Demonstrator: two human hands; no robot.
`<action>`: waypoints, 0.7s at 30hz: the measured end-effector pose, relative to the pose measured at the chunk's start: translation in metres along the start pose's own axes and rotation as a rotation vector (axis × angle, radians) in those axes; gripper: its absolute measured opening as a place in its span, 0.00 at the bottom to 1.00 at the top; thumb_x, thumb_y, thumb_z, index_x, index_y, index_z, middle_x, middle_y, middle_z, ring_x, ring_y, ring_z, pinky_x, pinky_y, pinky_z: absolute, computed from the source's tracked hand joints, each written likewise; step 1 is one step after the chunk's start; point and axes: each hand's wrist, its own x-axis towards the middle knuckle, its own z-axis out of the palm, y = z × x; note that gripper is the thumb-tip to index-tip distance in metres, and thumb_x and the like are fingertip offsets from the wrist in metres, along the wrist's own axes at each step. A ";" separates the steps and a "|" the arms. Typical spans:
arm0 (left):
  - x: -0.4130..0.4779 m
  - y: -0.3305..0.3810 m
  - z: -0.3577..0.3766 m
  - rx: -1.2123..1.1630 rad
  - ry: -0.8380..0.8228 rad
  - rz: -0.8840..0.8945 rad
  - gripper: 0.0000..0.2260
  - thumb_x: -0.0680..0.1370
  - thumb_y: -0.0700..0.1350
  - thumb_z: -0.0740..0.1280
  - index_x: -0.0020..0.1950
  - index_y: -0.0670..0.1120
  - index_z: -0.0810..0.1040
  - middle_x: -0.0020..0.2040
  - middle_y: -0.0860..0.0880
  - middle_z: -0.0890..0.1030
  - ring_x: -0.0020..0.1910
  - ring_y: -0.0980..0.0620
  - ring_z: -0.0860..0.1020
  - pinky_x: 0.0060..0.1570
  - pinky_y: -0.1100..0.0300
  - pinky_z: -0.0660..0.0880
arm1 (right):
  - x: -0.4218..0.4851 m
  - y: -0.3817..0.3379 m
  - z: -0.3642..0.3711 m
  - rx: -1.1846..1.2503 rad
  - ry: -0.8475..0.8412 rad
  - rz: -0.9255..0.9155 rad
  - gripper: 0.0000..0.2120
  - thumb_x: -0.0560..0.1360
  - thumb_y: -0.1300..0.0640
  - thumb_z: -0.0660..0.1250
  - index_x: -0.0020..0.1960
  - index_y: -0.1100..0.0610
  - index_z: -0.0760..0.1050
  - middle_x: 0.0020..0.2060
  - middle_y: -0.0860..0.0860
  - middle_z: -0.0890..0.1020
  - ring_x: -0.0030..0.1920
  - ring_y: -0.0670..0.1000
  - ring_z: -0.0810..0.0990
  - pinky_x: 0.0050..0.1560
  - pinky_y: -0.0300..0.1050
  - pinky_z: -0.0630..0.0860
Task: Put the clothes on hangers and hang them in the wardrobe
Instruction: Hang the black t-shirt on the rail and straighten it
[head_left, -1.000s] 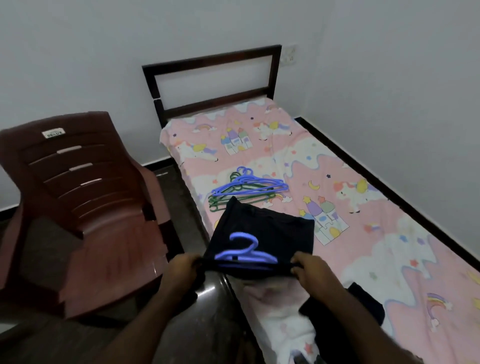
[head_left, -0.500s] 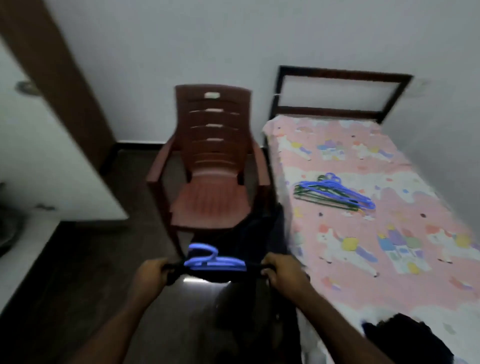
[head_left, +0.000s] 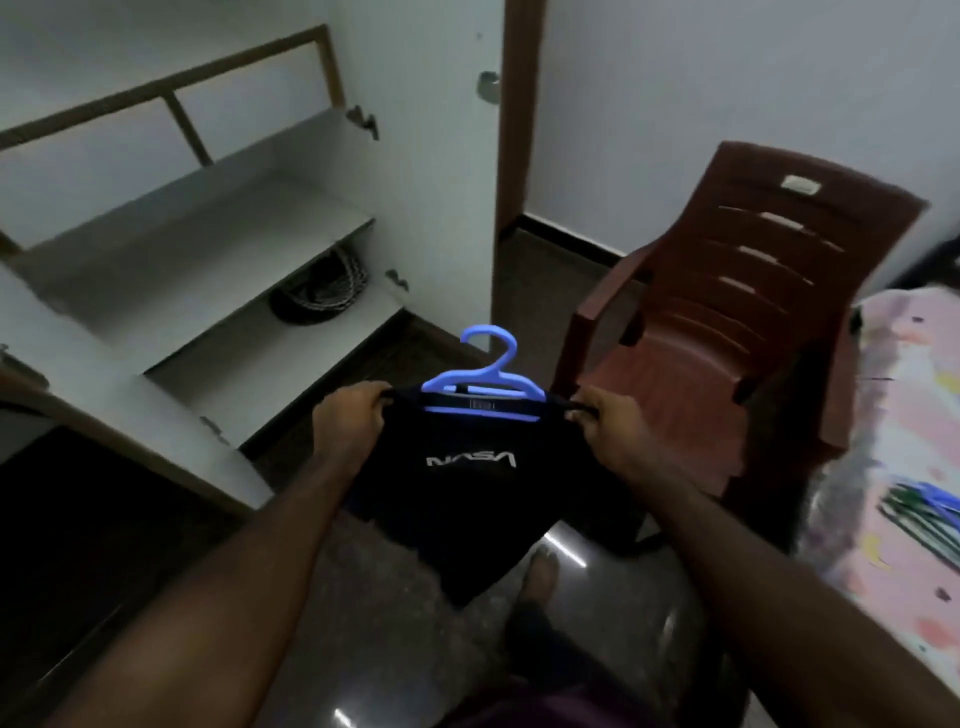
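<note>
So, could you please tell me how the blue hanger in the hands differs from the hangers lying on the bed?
The blue hanger carries a black shirt and is held up, hook uppermost, by the left hand and right hand. The hangers on the bed lie flat in a pile, bare. The held one is alone and blue; the pile mixes blue and green. Both look like plastic.

A dark red plastic chair stands on the dark glossy floor. Right of the chair lies a bed with a pink patterned sheet. Behind the chair rises a white wall with a dark skirting.
</note>
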 end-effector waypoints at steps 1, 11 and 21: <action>0.010 -0.005 -0.001 0.029 0.012 -0.014 0.11 0.76 0.42 0.68 0.56 0.49 0.84 0.53 0.46 0.84 0.52 0.42 0.81 0.52 0.52 0.75 | 0.016 -0.002 0.007 0.013 -0.006 -0.021 0.02 0.73 0.62 0.71 0.42 0.59 0.79 0.35 0.54 0.83 0.38 0.55 0.80 0.40 0.50 0.75; 0.123 -0.022 -0.011 0.220 -0.002 -0.188 0.08 0.76 0.42 0.65 0.50 0.50 0.83 0.45 0.48 0.84 0.46 0.41 0.80 0.42 0.52 0.74 | 0.197 -0.027 0.028 0.035 -0.261 -0.201 0.02 0.76 0.59 0.69 0.48 0.55 0.79 0.43 0.52 0.83 0.45 0.52 0.79 0.46 0.45 0.72; 0.217 -0.058 -0.053 0.327 0.063 -0.431 0.08 0.78 0.45 0.64 0.53 0.48 0.81 0.49 0.42 0.83 0.49 0.38 0.80 0.45 0.51 0.75 | 0.370 -0.120 0.045 -0.192 -0.358 -0.476 0.09 0.77 0.66 0.61 0.56 0.61 0.75 0.51 0.60 0.81 0.53 0.62 0.78 0.45 0.47 0.68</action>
